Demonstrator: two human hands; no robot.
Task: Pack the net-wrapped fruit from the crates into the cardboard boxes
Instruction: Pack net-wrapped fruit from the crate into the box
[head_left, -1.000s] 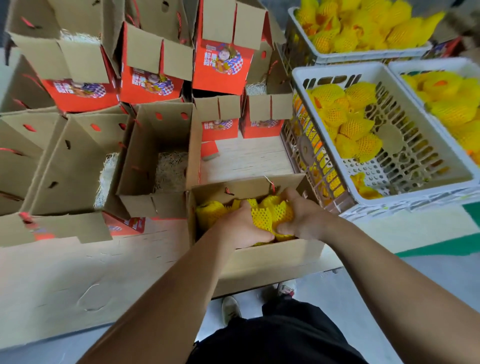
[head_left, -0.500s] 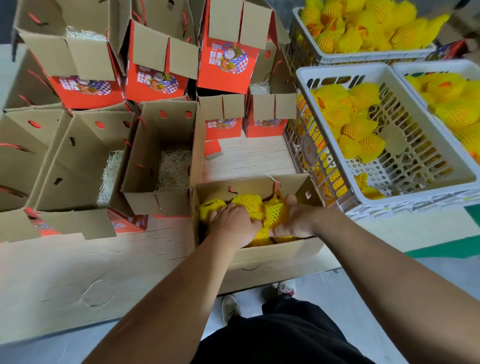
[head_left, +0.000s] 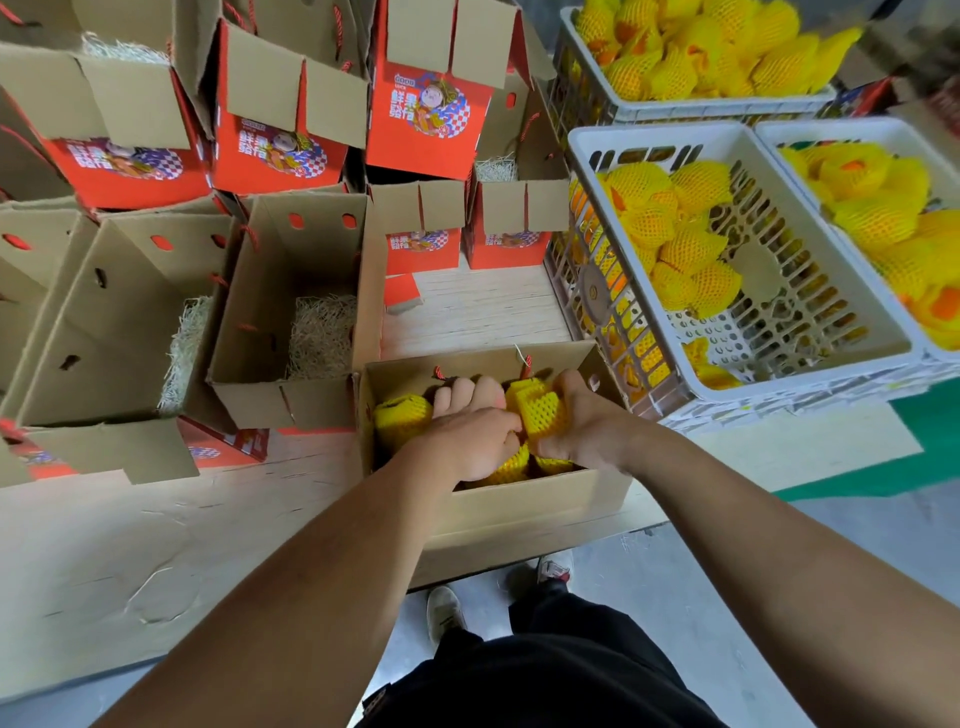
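An open cardboard box (head_left: 519, 506) stands at the table's near edge, holding several fruit in yellow nets (head_left: 401, 422). Both of my hands are inside it. My left hand (head_left: 470, 434) lies palm down over the fruit, its fingers bent down towards the far wall around a fruit hidden beneath. My right hand (head_left: 584, 423) grips a net-wrapped fruit (head_left: 540, 410) at the box's right side. To the right, a white crate (head_left: 660, 140) holds more net-wrapped fruit (head_left: 675, 228) piled at its left.
Two open boxes lined with shredded paper (head_left: 317, 332) (head_left: 182, 343) stand left of the packed box. Red printed boxes (head_left: 426, 114) are stacked behind. Two further fruit crates sit at the far back (head_left: 691, 47) and the right edge (head_left: 883, 197). My legs and shoes show below the table edge.
Both hands have pushed deeper into the box. My left hand slid forward over the fruit towards the far wall, and my right hand turned round the fruit at the right side.
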